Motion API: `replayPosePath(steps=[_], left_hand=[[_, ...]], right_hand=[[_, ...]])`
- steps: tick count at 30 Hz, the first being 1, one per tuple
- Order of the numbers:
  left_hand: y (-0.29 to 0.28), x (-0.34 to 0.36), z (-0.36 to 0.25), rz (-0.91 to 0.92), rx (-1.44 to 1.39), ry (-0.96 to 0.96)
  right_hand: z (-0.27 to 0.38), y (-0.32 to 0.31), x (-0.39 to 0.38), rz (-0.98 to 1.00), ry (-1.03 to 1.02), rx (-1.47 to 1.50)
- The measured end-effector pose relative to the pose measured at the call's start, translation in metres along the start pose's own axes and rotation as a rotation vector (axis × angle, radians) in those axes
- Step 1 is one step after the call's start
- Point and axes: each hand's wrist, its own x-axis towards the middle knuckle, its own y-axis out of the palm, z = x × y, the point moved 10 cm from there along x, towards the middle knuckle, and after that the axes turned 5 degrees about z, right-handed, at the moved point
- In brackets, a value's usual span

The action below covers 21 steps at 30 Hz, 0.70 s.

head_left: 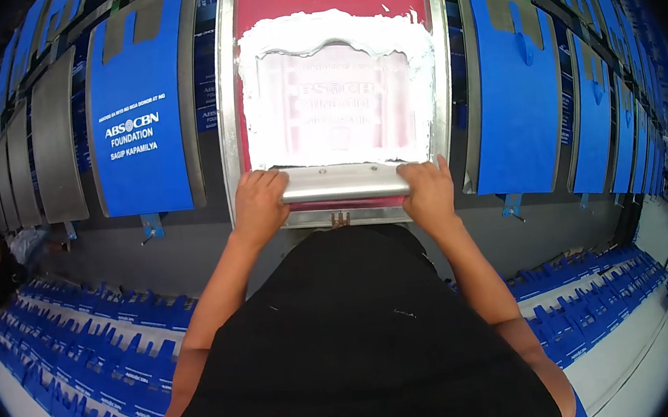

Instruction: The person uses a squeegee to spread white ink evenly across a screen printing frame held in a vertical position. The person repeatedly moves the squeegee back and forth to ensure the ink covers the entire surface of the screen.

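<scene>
"While your left hand [261, 205] and right hand [431, 193] are both on that squeegee [344, 183], how do you judge it handles?"

"Stiff, I'd say: it looks like a straight metal bar, so I expect some weight and no bend along its back. Smooth as it is, it could turn slippery with white ink [259, 139] on it, so I'd take hold at the two ends, as here."

"And your fingers [273, 178]?"

"Grasping it, curled over one end each; my thumbs I can't make out."

"Where does it lie from them?"

"Straight between my two hands, crosswise near the lower end of the metal frame [440, 78]. The white ink spreads just beyond it, and a strip of red screen [384, 201] shows on my side. Outside the frame, apart from my fingers, a blue sheet [141, 167] lies to the left."
</scene>
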Motion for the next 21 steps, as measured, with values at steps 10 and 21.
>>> replayPosePath(steps=[10, 21], left_hand=[[-0.036, 0.201, 0.095, 0.200, 0.172, -0.230], [-0.001, 0.079, 0.055, 0.114, 0.057, -0.213]], right_hand=[[-0.063, -0.079, 0.194, -0.007, 0.038, -0.126], [-0.024, -0.013, 0.066, -0.048, 0.011, -0.093]])
